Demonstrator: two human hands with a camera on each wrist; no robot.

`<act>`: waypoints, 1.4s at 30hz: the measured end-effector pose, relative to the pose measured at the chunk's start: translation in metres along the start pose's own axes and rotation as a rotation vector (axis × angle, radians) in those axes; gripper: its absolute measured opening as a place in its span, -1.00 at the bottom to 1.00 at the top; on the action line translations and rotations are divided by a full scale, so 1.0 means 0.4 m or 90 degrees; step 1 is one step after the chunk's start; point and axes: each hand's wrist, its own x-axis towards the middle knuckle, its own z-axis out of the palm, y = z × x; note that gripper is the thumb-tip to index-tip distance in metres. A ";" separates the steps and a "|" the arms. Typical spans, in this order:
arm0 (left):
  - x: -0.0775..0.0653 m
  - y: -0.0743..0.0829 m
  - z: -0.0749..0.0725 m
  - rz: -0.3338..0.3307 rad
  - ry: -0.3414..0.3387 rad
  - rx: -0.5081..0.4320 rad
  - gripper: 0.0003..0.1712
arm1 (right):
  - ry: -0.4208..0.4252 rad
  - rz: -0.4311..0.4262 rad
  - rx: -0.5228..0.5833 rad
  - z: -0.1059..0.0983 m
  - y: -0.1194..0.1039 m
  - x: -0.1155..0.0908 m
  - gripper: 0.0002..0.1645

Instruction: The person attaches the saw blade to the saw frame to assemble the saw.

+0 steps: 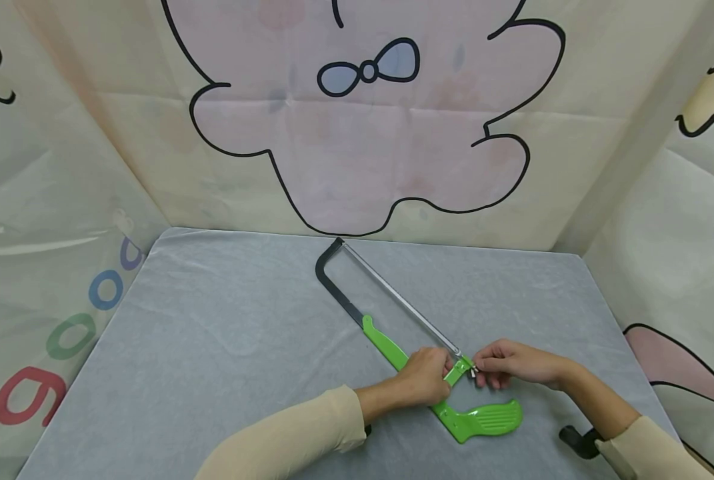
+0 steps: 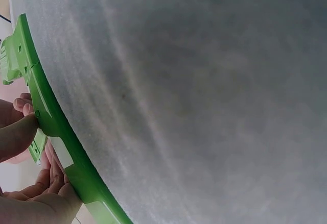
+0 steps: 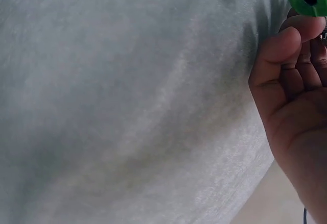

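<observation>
While the left hand (image 1: 429, 375) grips the bow-shaped green-and-black hacksaw (image 1: 385, 344), slanting upper centre to lower right, the right hand (image 1: 515, 363) is nearer its small silver metal fitting (image 1: 473, 373), pinching or not I cannot tell

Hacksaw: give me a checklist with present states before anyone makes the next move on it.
1. Frame steadied: ok. The left hand grips the green part of the hacksaw.
2. Right hand at the metal fitting: ok. Its fingertips are there.
3. Fitting firmly pinched: cannot tell. The fingers partly hide it.
4. Silver strip spanning the frame: ok. It runs from the dark front arm to the green end piece.
5. Strip tight: cannot tell. It looks straight, but tension does not show.
6. Handle held for sawing: not ok. Neither hand is on it.
</observation>
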 end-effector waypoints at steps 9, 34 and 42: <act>-0.002 0.000 -0.001 0.004 -0.002 -0.001 -0.75 | -0.001 0.007 0.011 0.002 0.008 0.004 -0.61; -0.001 -0.001 0.004 -0.022 -0.010 -0.012 -0.74 | 0.215 0.007 -0.388 0.054 -0.088 -0.001 -0.74; 0.001 0.000 0.002 -0.027 -0.011 -0.016 -0.73 | 0.224 0.014 -0.411 0.060 -0.085 0.003 -0.71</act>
